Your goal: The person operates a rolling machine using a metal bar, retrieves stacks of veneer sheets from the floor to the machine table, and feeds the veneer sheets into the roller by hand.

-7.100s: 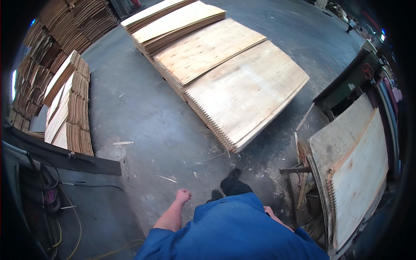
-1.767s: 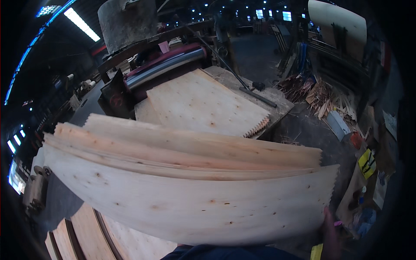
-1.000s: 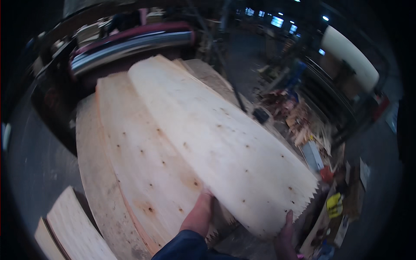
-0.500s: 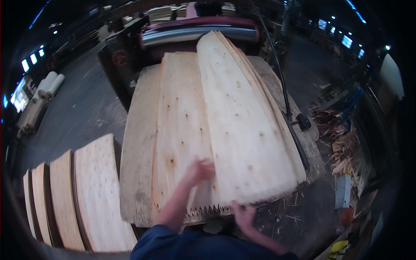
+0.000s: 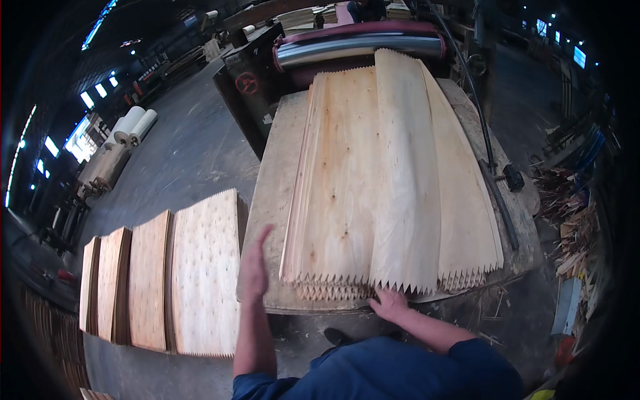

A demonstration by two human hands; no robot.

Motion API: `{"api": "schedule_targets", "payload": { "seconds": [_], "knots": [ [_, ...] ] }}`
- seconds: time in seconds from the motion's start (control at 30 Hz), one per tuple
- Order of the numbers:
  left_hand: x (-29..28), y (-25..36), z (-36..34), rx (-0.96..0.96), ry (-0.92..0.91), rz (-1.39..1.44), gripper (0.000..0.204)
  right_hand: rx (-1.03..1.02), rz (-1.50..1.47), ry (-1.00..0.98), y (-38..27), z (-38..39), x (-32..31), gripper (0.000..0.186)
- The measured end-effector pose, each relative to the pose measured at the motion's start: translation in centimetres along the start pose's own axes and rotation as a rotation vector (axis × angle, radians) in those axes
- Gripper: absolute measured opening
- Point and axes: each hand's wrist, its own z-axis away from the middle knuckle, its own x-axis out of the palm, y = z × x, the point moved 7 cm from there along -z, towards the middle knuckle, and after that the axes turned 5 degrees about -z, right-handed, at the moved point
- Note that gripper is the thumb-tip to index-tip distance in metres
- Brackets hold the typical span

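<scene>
A stack of thin wood veneer sheets (image 5: 343, 180) with saw-toothed ends lies on a worn board table (image 5: 280, 160). One pale veneer sheet (image 5: 407, 187) rests on top, bulging in a lengthwise fold, and its far end rises toward the roller. My right hand (image 5: 390, 305) is closed at that sheet's near jagged edge, where the fingertips are partly hidden. Beyond the stack's left side, my left hand (image 5: 255, 267) is held upright over the table's near left corner. Its fingers are stretched out and nothing is in it.
A machine with a shiny metal roller (image 5: 360, 50) stands at the table's far end. A dark bar (image 5: 499, 207) lies along the right side. Several veneer stacks (image 5: 203, 273) stand on the floor at left. Scrap wood (image 5: 573, 233) is heaped at right.
My left hand has left the veneer and moved left past the stack. The top sheet has shifted and now folds lengthwise, with my right hand still at its near edge. The view has turned left.
</scene>
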Motion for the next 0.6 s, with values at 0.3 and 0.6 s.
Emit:
{"api": "schedule_targets", "payload": {
  "seconds": [0.3,0.6],
  "knots": [
    [13.7,-15.6,2.6,-0.329,-0.45,0.266,0.056,0.006,-0.806,0.877,-1.6,-0.3,-9.1,0.036],
    [13.1,-11.1,2.9,-0.008,-0.696,0.042,0.087,-0.351,-1.171,0.1,-5.6,-6.3,-0.4,0.042]
  ]
}}
